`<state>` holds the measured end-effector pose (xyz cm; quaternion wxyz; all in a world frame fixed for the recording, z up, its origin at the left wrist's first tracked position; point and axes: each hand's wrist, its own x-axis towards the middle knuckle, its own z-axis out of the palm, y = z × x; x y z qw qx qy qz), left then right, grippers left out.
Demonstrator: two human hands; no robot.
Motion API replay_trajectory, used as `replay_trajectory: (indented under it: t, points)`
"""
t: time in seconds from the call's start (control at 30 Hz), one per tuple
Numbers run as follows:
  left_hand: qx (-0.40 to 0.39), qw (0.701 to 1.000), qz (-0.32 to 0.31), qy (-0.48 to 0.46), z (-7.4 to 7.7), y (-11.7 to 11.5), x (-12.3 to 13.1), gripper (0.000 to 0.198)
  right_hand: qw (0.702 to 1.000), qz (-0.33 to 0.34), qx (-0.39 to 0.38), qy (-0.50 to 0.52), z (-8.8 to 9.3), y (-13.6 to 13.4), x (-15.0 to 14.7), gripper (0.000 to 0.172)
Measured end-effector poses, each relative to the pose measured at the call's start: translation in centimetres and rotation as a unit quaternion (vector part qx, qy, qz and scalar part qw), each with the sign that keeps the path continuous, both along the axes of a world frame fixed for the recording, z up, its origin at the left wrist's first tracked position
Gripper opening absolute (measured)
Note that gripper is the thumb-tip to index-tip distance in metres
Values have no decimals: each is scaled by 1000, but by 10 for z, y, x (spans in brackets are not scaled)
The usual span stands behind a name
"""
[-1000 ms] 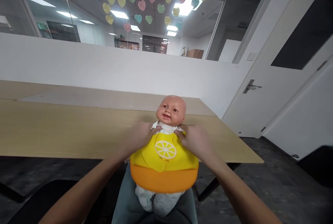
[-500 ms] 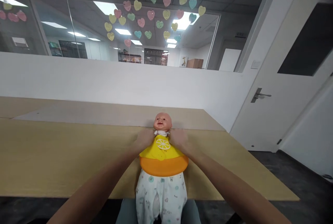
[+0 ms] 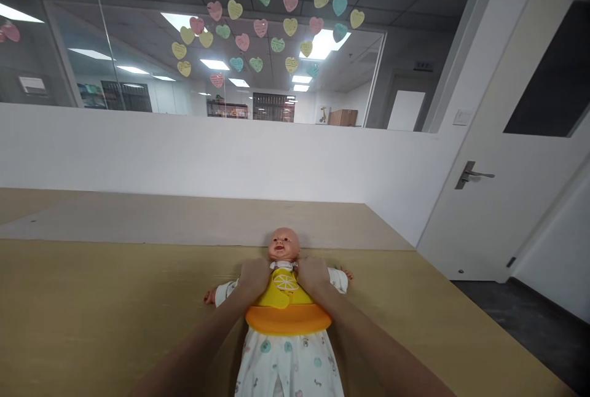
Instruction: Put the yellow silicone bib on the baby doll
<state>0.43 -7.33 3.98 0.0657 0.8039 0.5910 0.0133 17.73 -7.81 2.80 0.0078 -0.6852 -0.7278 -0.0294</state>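
Note:
A baby doll [image 3: 284, 244] lies on its back on the table, head toward the wall. It wears white printed clothes [image 3: 288, 360] and a yellow bib [image 3: 281, 296] with a lemon-slice picture and an orange catch pocket [image 3: 288, 319]. Closed beside the doll's neck, my left hand [image 3: 254, 277] grips the bib's upper left edge. Opposite it, my right hand [image 3: 314, 275] is closed on the upper right edge. My fingertips are mostly hidden. The doll's arms stick out past my wrists, one small hand [image 3: 210, 296] on the left and another [image 3: 346, 273] on the right.
The wooden table [image 3: 115, 305] carries a paler strip [image 3: 161, 219] along its back. Behind it rises a white wall [image 3: 207, 157] below a window with several heart-shaped notes [image 3: 260, 28]. A door with a metal handle [image 3: 474, 174] stands at the right.
The view has tilted upward, so the doll and my hands sit lower in the picture. The doll's two arms now show at the sides. Both hands keep their hold by the neck.

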Motion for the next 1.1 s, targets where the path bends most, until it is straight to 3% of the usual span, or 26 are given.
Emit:
replay_trajectory:
  t: [0.2, 0.5, 0.7, 0.83, 0.93, 1.0, 1.1]
  points:
    - [-24, 1000, -6, -4, 1, 12, 2, 49, 999, -10, -8, 35, -11, 15, 13, 28]
    - [-100, 994, -11, -45, 9, 27, -1, 56, 983, 24, -125, 131, -5, 44, 35, 36]
    - [-126, 986, -48, -93, -1, 48, -7, 62, 963, 61, -174, 196, -7, 60, 47, 35]
    - [-120, 978, -85, -148, 0, 61, -22, 41, 931, 96, -205, 285, 10, 63, 55, 29]
    - [-96, 967, -116, -203, 17, 58, -39, 32, 937, 58, -199, 283, 30, 57, 62, 29]
    - [-133, 962, -118, -205, 32, 50, -48, 35, 944, 37, -163, 286, 44, 50, 66, 34]
    - [-183, 955, -124, -200, 44, 39, -54, 63, 935, 45, -122, 331, 61, 39, 69, 36]
